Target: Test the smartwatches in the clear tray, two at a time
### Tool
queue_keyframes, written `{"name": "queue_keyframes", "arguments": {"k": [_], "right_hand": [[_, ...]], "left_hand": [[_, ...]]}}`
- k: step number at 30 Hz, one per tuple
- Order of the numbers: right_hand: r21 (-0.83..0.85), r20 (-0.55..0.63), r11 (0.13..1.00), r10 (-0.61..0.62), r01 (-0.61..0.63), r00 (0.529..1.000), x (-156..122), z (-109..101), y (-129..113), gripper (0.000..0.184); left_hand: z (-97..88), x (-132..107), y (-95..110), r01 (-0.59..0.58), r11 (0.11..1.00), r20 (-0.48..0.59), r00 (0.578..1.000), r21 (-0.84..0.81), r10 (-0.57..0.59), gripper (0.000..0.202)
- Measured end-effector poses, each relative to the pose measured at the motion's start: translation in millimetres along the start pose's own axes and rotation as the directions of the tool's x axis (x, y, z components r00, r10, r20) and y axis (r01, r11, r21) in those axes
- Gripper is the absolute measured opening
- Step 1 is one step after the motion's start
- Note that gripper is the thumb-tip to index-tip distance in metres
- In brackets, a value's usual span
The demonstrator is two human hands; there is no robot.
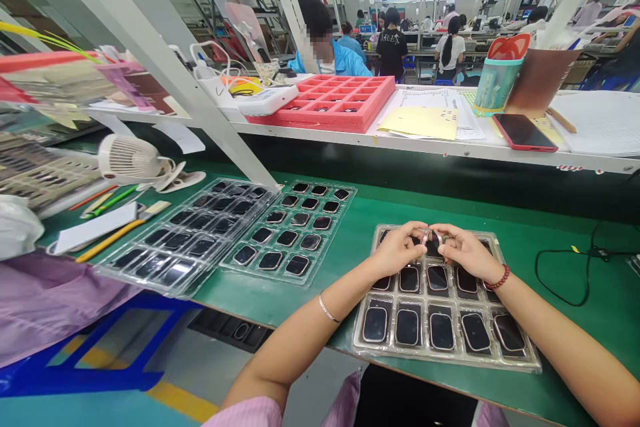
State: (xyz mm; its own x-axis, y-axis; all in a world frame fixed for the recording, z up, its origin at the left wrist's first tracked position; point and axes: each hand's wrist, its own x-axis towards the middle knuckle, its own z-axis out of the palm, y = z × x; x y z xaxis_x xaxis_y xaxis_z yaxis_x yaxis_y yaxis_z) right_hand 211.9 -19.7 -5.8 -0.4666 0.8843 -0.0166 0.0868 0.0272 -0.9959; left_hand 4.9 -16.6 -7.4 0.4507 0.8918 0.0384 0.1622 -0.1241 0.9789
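Observation:
My left hand (397, 248) and my right hand (465, 252) meet over the far part of a clear plastic tray (531, 358) on the green bench. Both pinch one small dark watch body (431, 241) between their fingertips. The tray holds several rows of dark-screened watch bodies (407, 327) in pockets. A thin bracelet is on my left wrist and a red bead bracelet on my right.
Two more clear trays (293, 232) (183, 240) of watch bodies lie to the left. A small white fan (131, 159), pencils and paper sit further left. On the raised shelf are a red compartment tray (335, 103), papers, a phone (523, 131) and a cup. A black cable (565, 277) loops at right. Other people work behind.

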Motion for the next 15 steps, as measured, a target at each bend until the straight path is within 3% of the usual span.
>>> {"name": "queue_keyframes", "arguments": {"k": [6, 11, 15], "right_hand": [[0.179, -0.051, 0.982, 0.067, -0.057, 0.996, 2.4, -3.7, 4.5, 0.051], [0.089, -0.028, 0.996, 0.002, 0.001, 1.0, 0.3, -0.9, 2.7, 0.035], [0.051, -0.037, 0.999, 0.005, -0.003, 0.999, 1.8, -2.0, 2.4, 0.034]], "left_hand": [[0.1, 3.1, 4.0, 0.06, 0.975, -0.069, 0.995, -0.215, -0.077, 0.041], [0.6, 1.6, 5.1, 0.07, 0.973, -0.072, 0.993, -0.218, -0.088, 0.037], [-0.7, 3.6, 5.2, 0.087, 0.984, -0.084, 0.991, -0.159, -0.101, 0.036]]}}
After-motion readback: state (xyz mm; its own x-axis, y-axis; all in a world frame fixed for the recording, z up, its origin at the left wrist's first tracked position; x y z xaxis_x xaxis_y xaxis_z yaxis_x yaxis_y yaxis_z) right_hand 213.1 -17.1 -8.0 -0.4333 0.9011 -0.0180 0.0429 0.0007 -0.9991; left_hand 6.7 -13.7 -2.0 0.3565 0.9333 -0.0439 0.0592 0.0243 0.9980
